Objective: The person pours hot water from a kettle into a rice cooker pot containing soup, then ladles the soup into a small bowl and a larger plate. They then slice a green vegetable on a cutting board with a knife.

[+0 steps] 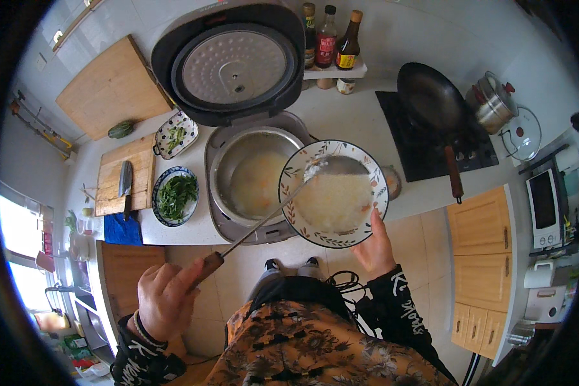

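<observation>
My left hand (pixel 169 294) grips the wooden handle of a long metal cooking utensil (pixel 252 231). Its shaft slants up over the rice cooker's edge, and its head rests inside a leaf-patterned shallow bowl (pixel 335 240). White grains cling near that head, whose exact shape I cannot tell. Supporting the bowl by its lower right rim is my right hand (pixel 377 248), thumb on top and fingers underneath. Pale, cloudy rice porridge (pixel 340 200) with orange bits fills the bowl's middle. Left of it, the open rice cooker's metal inner pot (pixel 225 178) holds similar porridge, partly covered by the bowl.
The cooker's lid (pixel 236 62) stands raised behind. Leafy greens fill a blue-rimmed plate (pixel 177 195); a small dish (pixel 177 134) holds chopped green pieces. A knife (pixel 125 181) lies on a cutting board (pixel 108 166). A wok (pixel 429 94) sits on the black cooktop (pixel 415 164) at right.
</observation>
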{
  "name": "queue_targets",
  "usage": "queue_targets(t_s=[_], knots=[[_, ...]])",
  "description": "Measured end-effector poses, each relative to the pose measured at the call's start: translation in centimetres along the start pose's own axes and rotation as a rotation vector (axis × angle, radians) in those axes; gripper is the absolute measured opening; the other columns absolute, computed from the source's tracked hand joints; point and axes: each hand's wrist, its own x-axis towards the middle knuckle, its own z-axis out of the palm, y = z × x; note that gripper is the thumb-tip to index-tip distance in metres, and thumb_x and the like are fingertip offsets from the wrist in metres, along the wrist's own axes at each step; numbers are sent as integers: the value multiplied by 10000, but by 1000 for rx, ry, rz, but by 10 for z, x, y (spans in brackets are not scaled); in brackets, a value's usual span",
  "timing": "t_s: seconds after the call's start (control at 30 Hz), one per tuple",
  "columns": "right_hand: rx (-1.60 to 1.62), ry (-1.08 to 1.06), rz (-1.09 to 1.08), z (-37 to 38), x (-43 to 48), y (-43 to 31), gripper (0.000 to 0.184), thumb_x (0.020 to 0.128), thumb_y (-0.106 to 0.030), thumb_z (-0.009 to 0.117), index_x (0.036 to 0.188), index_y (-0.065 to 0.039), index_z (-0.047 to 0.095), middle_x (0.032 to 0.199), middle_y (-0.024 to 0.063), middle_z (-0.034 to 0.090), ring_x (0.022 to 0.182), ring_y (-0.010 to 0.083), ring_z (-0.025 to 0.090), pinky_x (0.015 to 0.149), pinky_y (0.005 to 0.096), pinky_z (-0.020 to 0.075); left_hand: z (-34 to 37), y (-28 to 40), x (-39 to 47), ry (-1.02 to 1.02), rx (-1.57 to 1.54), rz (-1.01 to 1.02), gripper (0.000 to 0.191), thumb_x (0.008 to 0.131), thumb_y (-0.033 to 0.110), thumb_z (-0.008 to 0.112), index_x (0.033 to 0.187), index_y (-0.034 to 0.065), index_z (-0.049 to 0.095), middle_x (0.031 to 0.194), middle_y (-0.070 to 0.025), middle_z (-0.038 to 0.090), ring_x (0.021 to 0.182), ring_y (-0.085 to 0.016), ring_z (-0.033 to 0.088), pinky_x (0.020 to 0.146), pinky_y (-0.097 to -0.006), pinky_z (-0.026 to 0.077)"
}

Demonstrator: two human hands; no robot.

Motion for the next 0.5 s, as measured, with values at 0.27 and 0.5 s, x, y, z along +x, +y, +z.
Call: queue_targets(t_s=[0.27,0.5], knots=[[6,3,17,-3,0,1,557,962,-425,472,1409,-119,341,1424,76,402,1306,254,386,1058,441,336,4,-6,-6,-127,-985,-645,593,848,334,620,1296,-30,485,993,-58,606,764,-163,578,682,-290,465],[0,-24,-1,0,3,2,563,979,-427,419,1434,-117,299,1438,62,390,1319,238,372,1081,419,304,12,-4,-2,-283,-1296,-728,695,823,407,626,1337,-23,441,980,-34,576,699,-73,500,571,-186,389]])
